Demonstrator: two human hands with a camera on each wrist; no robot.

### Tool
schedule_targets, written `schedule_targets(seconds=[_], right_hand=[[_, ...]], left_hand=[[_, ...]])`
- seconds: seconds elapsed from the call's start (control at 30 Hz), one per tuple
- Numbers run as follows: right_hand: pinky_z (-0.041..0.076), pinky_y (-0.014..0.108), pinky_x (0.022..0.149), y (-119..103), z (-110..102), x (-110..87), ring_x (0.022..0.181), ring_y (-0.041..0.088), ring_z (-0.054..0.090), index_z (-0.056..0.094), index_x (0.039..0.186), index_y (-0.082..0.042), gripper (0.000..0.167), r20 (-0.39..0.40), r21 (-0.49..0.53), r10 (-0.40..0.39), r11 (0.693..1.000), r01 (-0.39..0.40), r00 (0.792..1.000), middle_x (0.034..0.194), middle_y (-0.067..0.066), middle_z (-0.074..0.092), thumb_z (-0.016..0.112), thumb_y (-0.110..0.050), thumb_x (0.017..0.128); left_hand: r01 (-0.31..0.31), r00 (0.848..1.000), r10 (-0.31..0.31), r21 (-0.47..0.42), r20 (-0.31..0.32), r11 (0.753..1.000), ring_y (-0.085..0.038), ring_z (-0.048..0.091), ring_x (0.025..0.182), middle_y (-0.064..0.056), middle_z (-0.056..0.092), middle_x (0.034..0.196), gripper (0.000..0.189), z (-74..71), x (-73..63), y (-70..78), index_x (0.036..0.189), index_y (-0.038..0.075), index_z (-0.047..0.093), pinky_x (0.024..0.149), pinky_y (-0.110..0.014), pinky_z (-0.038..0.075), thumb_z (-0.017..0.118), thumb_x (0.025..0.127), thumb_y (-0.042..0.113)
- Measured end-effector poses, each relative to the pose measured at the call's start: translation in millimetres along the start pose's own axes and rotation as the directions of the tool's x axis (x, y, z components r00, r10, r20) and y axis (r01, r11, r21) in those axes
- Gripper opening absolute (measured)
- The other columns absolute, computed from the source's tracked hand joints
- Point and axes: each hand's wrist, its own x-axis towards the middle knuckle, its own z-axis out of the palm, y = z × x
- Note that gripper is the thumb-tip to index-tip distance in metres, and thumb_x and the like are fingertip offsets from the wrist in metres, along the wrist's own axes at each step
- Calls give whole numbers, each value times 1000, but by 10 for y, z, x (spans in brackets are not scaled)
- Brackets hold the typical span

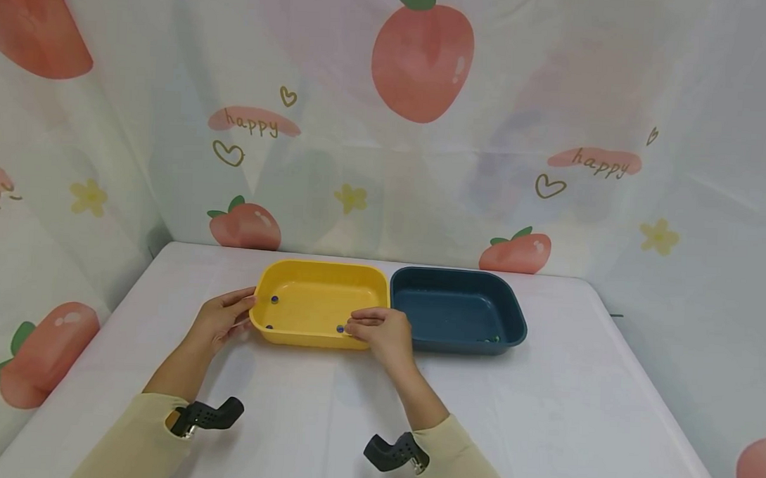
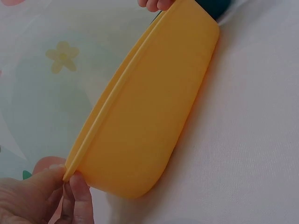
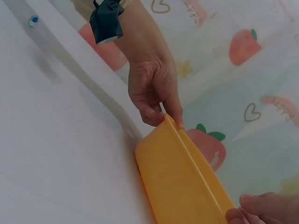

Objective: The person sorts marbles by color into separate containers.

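My left hand (image 1: 225,314) pinches the left rim of a yellow plastic basin (image 1: 321,268), thumb and fingers on either side of the edge. The left wrist view shows that basin's outer wall (image 2: 135,107) close up. My right hand (image 1: 386,330) reaches over the basin's front right part, its fingers curled. At its fingertips a small blue marble (image 1: 340,329) appears pinched; the wrist views hide this contact. Elsewhere in the yellow basin lie a dark blue marble (image 1: 274,300) and another marble (image 1: 269,327), partly hidden by the front wall.
Beside the yellow basin, on the right, stands a dark blue basin (image 1: 458,273) with greenish marbles (image 1: 493,339) near its front. A small blue-and-white ball (image 3: 33,20) appears in the right wrist view. White cloth (image 1: 541,413) covers the table; a fruit-printed curtain (image 1: 423,184) hangs behind.
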Motion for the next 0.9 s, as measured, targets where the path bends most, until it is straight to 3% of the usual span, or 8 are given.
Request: schedule_targets(seconds=[0.47, 0.73, 0.9], right_hand=[[61, 28, 71, 27, -29, -68, 79, 21, 74, 73, 99, 6, 21, -35, 13, 10, 1000, -10, 999, 91, 17, 75, 79, 0, 80], [61, 33, 74, 81, -116, -168, 77, 19, 74, 74, 98, 6, 22, -68, 25, 16, 1000, -14, 998, 88, 17, 75, 80, 0, 78], [61, 30, 74, 120, -164, -218, 78, 19, 74, 73, 101, 7, 25, -68, 43, 43, 998, -40, 997, 89, 16, 75, 80, -2, 79]], left_hand=[[1, 1000, -1, 11, 3, 1000, -11, 62, 97, -14, 53, 143, 50, -5, -6, 1, 145, 14, 50, 73, -17, 55, 60, 99, 29], [9, 1000, -9, 14, -7, 1000, -10, 60, 95, -13, 53, 143, 50, 3, -11, 14, 145, 15, 50, 73, -17, 55, 61, 98, 30], [8, 1000, -8, 4, -1, 1000, -14, 60, 102, -14, 51, 144, 51, 8, -17, 15, 146, 14, 49, 75, -18, 56, 60, 99, 28]])
